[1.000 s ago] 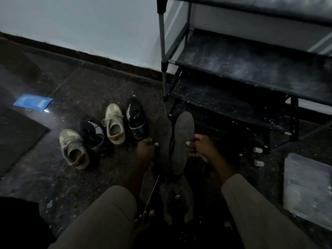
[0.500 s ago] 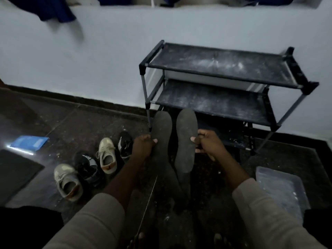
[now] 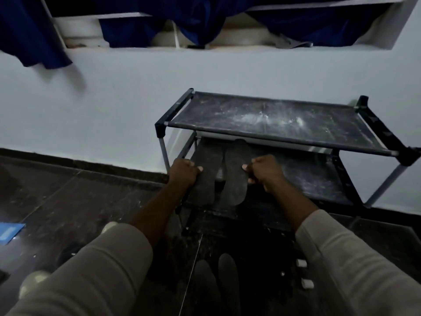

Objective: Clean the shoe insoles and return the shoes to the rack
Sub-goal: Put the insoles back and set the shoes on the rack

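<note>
Beige sleeves [image 3: 95, 270] nearest, forearms stretched forward over dark stone floor [image 3: 79, 201]. Between the sleeves, low on the floor, two dark oval shapes [image 3: 205, 281] side by side, too dim to identify. Just right of those, below the right forearm, two small white cylinders [image 3: 301, 262]. Left of the left sleeve and partly hidden by it, a pale shoe [image 3: 29, 283] and a dark shoe [image 3: 68, 250]. Well left of both hands, a flat blue item [image 3: 9, 231] cut by the frame edge.

Farther out, left hand [image 3: 184, 174] curled round the outer edge of the left insole [image 3: 206, 176], and right hand [image 3: 264, 173] pinching the outer edge of the right insole [image 3: 234, 174]. Both insoles dark, upright, side by side and nearly touching, held between the hands in front of the rack's lower shelf [image 3: 314, 179] and blocking part of it.

Above and beyond the hands, black shoe rack [image 3: 273, 117], top shelf streaked with white dust. Behind it a pale wall [image 3: 102, 110], and higher up dark blue cloth [image 3: 27, 30] draped over a ledge.
</note>
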